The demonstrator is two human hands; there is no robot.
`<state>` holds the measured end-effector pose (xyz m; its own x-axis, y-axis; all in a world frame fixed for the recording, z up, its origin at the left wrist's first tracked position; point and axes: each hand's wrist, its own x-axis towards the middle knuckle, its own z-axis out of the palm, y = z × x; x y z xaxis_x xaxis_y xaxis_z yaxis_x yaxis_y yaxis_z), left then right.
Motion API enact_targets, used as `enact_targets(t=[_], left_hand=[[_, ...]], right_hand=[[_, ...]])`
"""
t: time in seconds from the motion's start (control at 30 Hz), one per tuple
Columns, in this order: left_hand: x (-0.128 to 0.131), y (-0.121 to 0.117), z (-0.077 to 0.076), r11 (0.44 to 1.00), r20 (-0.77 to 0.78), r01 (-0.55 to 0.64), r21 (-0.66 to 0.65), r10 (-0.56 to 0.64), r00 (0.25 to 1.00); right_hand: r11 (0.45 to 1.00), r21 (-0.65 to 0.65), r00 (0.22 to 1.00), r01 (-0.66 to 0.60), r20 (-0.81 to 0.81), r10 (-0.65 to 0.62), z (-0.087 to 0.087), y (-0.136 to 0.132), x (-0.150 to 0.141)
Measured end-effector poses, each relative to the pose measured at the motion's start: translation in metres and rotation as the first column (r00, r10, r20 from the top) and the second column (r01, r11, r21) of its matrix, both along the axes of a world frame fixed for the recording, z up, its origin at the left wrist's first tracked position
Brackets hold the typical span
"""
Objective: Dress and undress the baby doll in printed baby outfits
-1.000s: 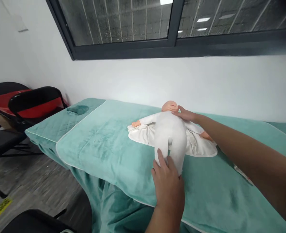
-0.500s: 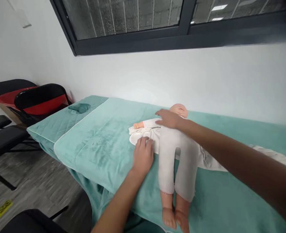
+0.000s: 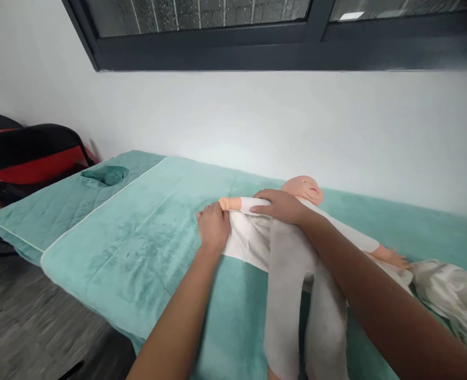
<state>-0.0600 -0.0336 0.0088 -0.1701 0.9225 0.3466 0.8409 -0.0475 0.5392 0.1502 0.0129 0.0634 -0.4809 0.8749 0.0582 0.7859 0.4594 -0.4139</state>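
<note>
A baby doll (image 3: pixel 302 240) in white clothing lies on its back, its head by the wall and its legs towards me. Under it a white cloth garment (image 3: pixel 247 240) is spread out to the left. My left hand (image 3: pixel 213 228) is closed on the garment's left edge, right beside the doll's small hand (image 3: pixel 230 203). My right hand (image 3: pixel 283 206) rests over the doll's upper arm and chest, thumb and fingers on either side of the sleeved arm. The doll's feet are cut off by the lower frame edge.
A teal padded bed cover (image 3: pixel 146 232) stretches along the white wall, with a face hole (image 3: pixel 105 175) at its left end. Black and red folding chairs (image 3: pixel 39 163) stand at far left. More crumpled white fabric (image 3: pixel 451 295) lies at right. Above is a dark-framed window (image 3: pixel 202 55).
My left hand has moved up and left to the garment's edge and closed on it. The right hand has settled around the doll's upper arm. My view has moved closer.
</note>
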Motion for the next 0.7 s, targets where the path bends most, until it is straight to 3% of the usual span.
enact_targets(t=[0.07,0.13,0.2,0.3,0.4,0.53,0.6,0.7], left_hand=[[-0.006,0.002,0.001,1.0,0.331,0.011,-0.002,-0.009,0.944],[-0.012,0.002,0.002,0.999,0.607,0.029,0.014,-0.031,0.794],[-0.015,0.001,0.003,0.999,0.762,-0.01,0.048,-0.03,0.647],[-0.01,-0.005,0.004,0.994,0.852,-0.056,0.094,-0.052,0.521],[0.004,-0.014,0.009,0.99,0.893,-0.007,0.138,-0.121,0.433],[0.028,-0.031,0.025,0.987,0.952,0.019,0.161,-0.16,0.26],[0.04,-0.04,0.035,0.988,0.959,0.041,0.146,-0.151,0.241],[0.064,-0.05,0.047,0.984,0.927,0.107,0.14,-0.169,0.336]], right_hand=[[0.999,-0.04,1.0,-0.013,0.024,0.014,0.004,-0.003,-0.001],[0.999,-0.052,0.998,0.003,0.062,0.0,0.005,-0.004,-0.005],[0.998,-0.04,0.992,0.039,0.118,-0.034,0.004,-0.005,-0.009],[0.995,0.022,0.967,0.098,0.235,-0.1,-0.001,-0.004,-0.015],[0.985,0.092,0.936,0.147,0.308,-0.169,-0.005,-0.003,-0.02],[0.979,0.126,0.923,0.162,0.332,-0.196,-0.004,-0.005,-0.021],[0.974,0.153,0.92,0.166,0.332,-0.209,-0.003,-0.006,-0.02],[0.969,0.204,0.922,0.138,0.331,-0.201,-0.006,-0.006,-0.019]])
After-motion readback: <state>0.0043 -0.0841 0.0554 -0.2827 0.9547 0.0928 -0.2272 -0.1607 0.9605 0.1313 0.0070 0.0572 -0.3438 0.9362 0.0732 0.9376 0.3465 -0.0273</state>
